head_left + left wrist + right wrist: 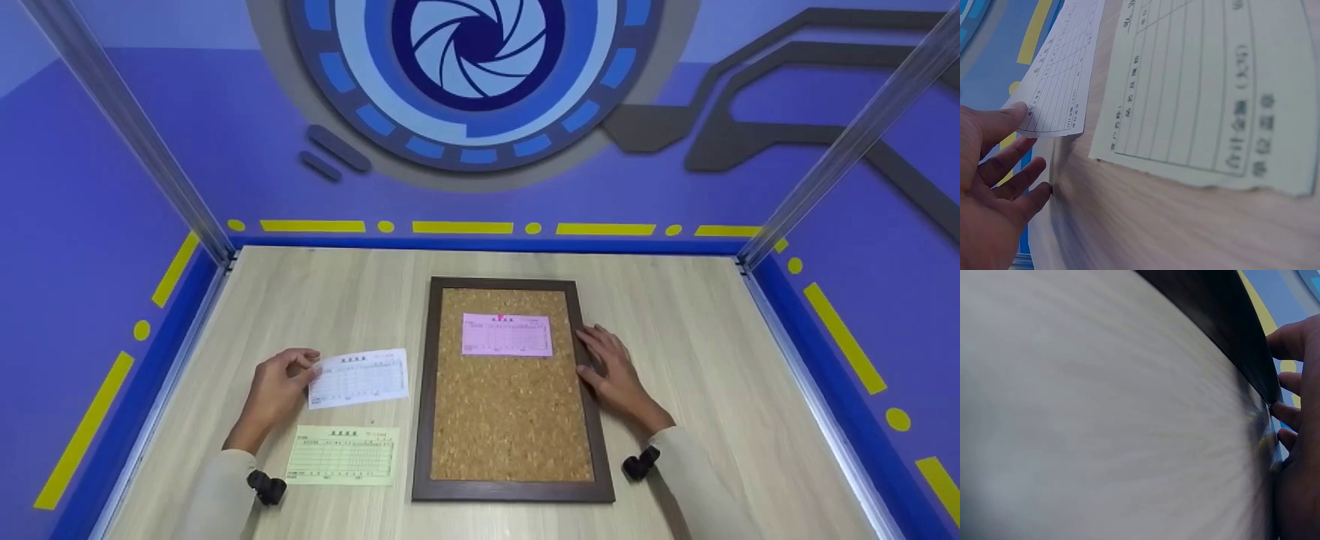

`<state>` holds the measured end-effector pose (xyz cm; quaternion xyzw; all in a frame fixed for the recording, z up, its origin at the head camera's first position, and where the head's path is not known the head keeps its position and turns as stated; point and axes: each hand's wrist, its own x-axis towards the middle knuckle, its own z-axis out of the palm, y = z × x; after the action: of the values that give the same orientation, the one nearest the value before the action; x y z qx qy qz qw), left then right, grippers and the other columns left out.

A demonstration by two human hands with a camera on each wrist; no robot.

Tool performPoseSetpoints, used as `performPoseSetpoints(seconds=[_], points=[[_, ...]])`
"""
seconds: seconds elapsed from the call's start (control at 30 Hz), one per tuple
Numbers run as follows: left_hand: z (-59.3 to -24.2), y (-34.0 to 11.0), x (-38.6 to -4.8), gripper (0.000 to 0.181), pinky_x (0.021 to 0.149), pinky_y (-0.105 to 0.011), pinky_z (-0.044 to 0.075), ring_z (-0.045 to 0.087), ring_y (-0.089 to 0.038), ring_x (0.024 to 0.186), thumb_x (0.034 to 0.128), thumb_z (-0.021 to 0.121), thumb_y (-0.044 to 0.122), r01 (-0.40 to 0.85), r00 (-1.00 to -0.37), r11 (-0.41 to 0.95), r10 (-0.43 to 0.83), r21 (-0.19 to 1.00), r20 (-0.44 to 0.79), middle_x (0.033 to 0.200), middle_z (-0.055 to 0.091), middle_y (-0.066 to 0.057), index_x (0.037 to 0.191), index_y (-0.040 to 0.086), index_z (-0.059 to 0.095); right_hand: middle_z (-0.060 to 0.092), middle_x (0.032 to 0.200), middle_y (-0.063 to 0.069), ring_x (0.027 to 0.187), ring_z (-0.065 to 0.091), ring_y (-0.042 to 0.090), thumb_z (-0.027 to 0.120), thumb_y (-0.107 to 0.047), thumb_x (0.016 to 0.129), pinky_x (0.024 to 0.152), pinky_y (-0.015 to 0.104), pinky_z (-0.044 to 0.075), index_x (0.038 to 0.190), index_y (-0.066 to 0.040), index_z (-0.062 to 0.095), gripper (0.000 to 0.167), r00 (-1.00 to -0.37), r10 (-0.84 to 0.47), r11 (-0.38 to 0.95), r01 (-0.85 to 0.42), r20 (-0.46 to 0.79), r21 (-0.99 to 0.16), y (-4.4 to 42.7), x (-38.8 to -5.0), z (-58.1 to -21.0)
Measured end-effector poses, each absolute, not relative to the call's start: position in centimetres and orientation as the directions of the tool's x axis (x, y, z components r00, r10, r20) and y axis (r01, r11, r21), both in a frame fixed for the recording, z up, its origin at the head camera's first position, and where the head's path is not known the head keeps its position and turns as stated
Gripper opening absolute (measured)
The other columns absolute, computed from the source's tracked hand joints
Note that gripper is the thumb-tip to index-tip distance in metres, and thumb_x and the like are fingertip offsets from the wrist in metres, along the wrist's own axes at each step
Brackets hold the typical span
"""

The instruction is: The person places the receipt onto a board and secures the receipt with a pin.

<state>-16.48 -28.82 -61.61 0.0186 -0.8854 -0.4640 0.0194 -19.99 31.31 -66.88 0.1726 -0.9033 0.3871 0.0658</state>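
Note:
In the head view, the left hand pinches the left edge of a white printed slip between thumb and fingers. The left wrist view shows the thumb of that hand on the face of the white slip, its fingers behind. A dark-framed cork board lies to the right, a pink slip fixed near its top by a small pink pin or clip. Fingers and thumb of the right hand touch the frame's right side; the right wrist view shows that hand against the dark frame.
A green printed slip lies on the wooden table, below the white slip and left of the board. A tiny dark object lies between the two slips. Blue panels with metal posts surround the table.

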Motion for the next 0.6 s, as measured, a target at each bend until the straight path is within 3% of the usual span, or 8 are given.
performPoseSetpoints(seconds=[0.6], points=[[-60.66,-28.57,-16.38,0.006,0.110,-0.058,0.055,0.068,-0.045,0.129,0.1070,0.063,-0.005,0.034,-0.999,0.543,-0.011,0.839,0.047,0.133,0.073,-0.025,0.105,-0.003,0.068,0.049,0.163,0.030,0.158,0.031,0.055,0.074,-0.021,0.102,0.124,0.077,0.016,0.157,0.003,0.056,0.063,-0.921,-0.267,0.651,-0.388,0.282,-0.652,31.31,-20.11,-67.07]])
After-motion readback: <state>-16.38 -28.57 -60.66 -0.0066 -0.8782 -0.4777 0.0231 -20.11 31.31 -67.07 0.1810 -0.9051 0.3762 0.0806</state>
